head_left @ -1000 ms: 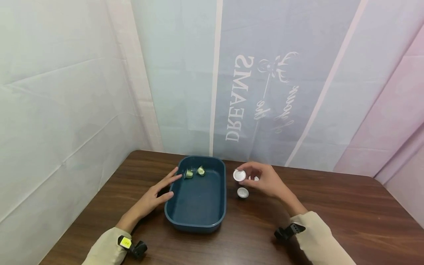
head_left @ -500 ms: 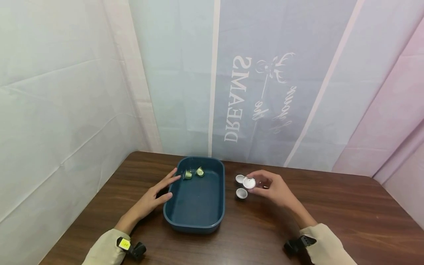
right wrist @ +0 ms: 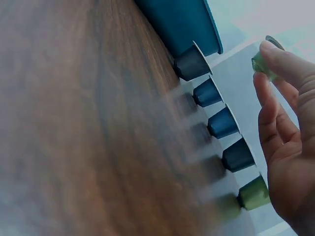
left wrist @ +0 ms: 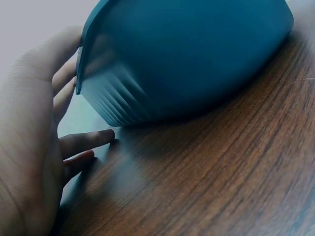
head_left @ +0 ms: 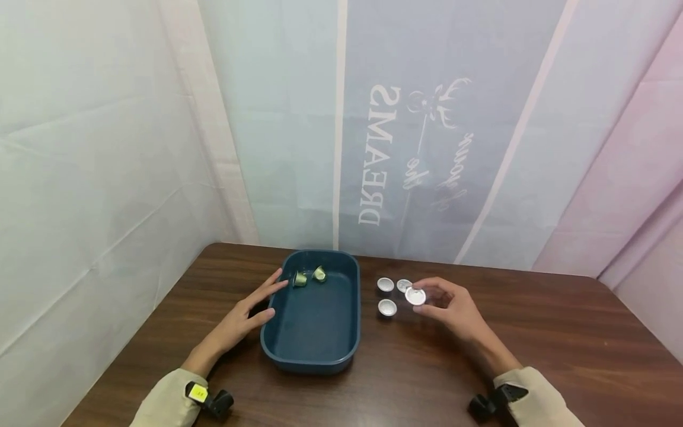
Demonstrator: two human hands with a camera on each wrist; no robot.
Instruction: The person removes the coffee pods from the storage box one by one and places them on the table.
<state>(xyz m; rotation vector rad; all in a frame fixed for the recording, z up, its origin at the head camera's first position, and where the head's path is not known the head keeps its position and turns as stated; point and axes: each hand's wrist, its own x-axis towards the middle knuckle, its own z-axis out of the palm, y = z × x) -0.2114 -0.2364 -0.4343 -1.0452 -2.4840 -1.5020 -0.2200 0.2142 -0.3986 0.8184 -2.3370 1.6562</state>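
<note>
Two beige sleeves (head_left: pixel 162 400) reach in from the near side, a black wrist camera (head_left: pixel 220 404) at each cuff, and a yellow label (head_left: pixel 198 393) shows on my left one. My left grip (head_left: pixel 239 320) holds nothing; its fingers are spread and nearly straight, resting at the left rim of a dark blue tray (head_left: pixel 309 363) that stands on the brown wooden desk (head_left: pixel 405 394). My right grip (head_left: pixel 458 307) is closed to a pinch, thumb and fingertips on one green capsule (head_left: pixel 415 296), its silver lid facing up, clear of the desk to the right of the tray. Just beyond my fingertips stand other capsules (head_left: pixel 387 308), silver lids up; three show from above, while the right wrist view gives a row of five: dark, blue, blue, dark, green. At the tray's far end two green capsules (head_left: pixel 300 279) lie tipped, near each other but apart. Behind the desk hangs a pale striped cloth (head_left: pixel 288 130) with DREAMS lettering (head_left: pixel 379 154) upside down.
</note>
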